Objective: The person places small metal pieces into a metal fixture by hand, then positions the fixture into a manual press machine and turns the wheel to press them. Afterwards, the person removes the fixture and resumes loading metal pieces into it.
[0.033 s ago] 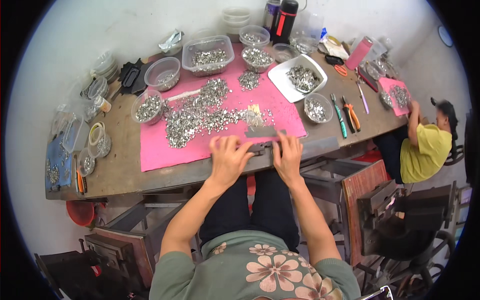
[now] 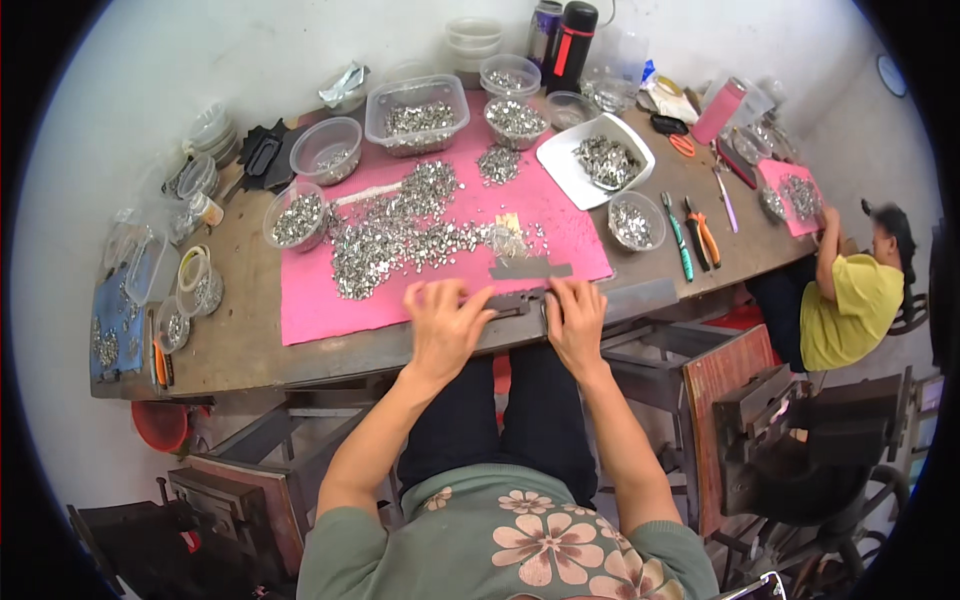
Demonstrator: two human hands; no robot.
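Observation:
At the table's front edge lies a dark, slotted metal block (image 2: 513,303), between my hands. My right hand (image 2: 577,325) is closed at its right end, thumb on the near side and fingers curled over. My left hand (image 2: 440,328) is at the block's left end, its thumb and forefinger drawn together near it; its other fingers are curled and slightly blurred. Anything small in that pinch is hidden. Just beyond the block rests a flat dark grey strip (image 2: 530,271). Heaps of small shiny metal pieces (image 2: 385,245) are spread over the pink sheet (image 2: 330,315).
Clear tubs of metal pieces (image 2: 417,118) and a white tray (image 2: 562,157) stand behind the heaps. To the right lie a green-handled tool (image 2: 678,238) and orange-handled pliers (image 2: 707,238). A person in yellow (image 2: 850,310) sits at the far right. A black flask (image 2: 573,50) stands behind.
My left hand has shifted slightly left, toward the sheet's left side, and more of the metal block shows. The right hand's fingers have curled down at the block's end.

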